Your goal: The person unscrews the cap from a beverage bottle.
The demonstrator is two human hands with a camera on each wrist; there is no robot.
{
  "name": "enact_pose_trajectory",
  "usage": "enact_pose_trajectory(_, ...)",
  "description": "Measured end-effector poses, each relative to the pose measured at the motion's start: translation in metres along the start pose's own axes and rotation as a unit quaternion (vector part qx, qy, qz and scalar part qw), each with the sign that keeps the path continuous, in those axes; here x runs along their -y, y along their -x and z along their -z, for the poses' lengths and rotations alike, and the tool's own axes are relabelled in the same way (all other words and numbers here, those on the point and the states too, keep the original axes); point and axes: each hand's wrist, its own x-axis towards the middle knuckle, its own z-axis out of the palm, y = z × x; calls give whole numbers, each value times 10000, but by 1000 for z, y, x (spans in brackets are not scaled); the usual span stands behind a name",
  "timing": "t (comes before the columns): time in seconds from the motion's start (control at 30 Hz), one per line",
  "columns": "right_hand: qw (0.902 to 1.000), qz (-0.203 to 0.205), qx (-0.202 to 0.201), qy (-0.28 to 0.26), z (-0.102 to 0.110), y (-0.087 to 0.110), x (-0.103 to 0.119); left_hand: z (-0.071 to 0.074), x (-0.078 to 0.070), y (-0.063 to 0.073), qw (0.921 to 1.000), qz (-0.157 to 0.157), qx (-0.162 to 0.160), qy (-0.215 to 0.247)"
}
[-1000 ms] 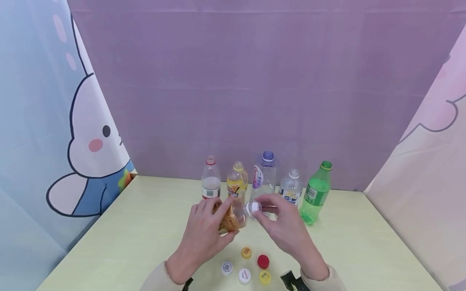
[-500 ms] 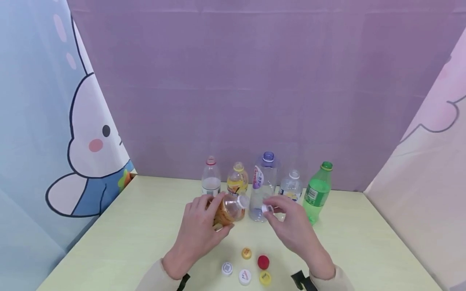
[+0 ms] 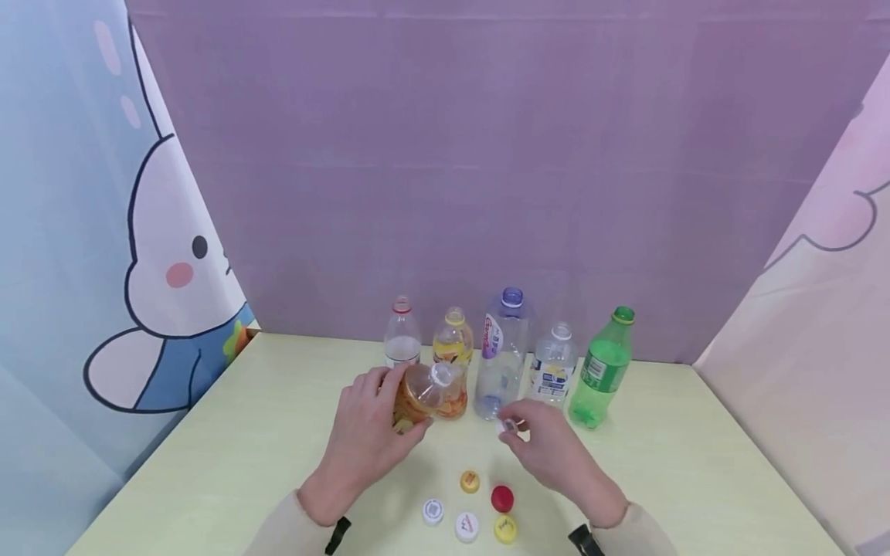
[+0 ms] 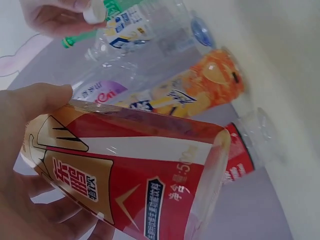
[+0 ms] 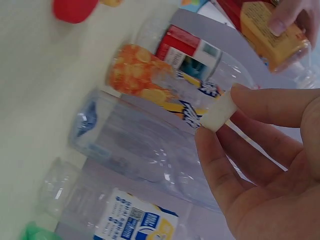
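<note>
My left hand (image 3: 358, 440) grips a plastic drink bottle with a red and gold label (image 4: 125, 165), fingers and thumb around its body. The bottle is tilted, its uncapped clear neck (image 3: 442, 375) pointing up and to the right in the head view. To the right, my right hand (image 3: 559, 452) pinches a small white bottle cap (image 5: 220, 111) between thumb and fingertips. Cap and bottle neck are apart. On the table below the hands lie loose caps: an orange one (image 3: 470, 482), a red one (image 3: 502, 499), a yellow one (image 3: 505, 529) and white ones (image 3: 467, 527).
Behind the hands stands a row of uncapped bottles: one with a red neck ring (image 3: 402, 340), an orange-labelled one (image 3: 453, 347), a tall clear one (image 3: 506, 355), a smaller clear one (image 3: 554, 371) and a green one (image 3: 605, 371). A purple cloth (image 3: 445, 170) hangs at the table's back edge.
The white cap has come off the bottle neck in my right hand, which has moved right and down. My left hand has drawn the bottle left and tipped its neck upward.
</note>
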Motion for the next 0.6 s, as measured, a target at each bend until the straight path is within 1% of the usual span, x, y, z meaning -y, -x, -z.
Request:
enact_pose_trajectory(0.2,9990,-49,432,53,-16,-2,-14,0,10,1,9999,95,-31,52)
enact_pose_trajectory(0.4,9960,-135,888,-26,-28,-4,-25,2,14,0,9992,347,14,201)
enact_pose_trajectory(0.47,9945,-184,1035,-13,-31,-5,-28,2,15,0,9987,411,-19,305)
enact_pose_trajectory(0.6,9914,-267,1278,28,-37,-8,-32,2,17,0,9973,430,-210,557)
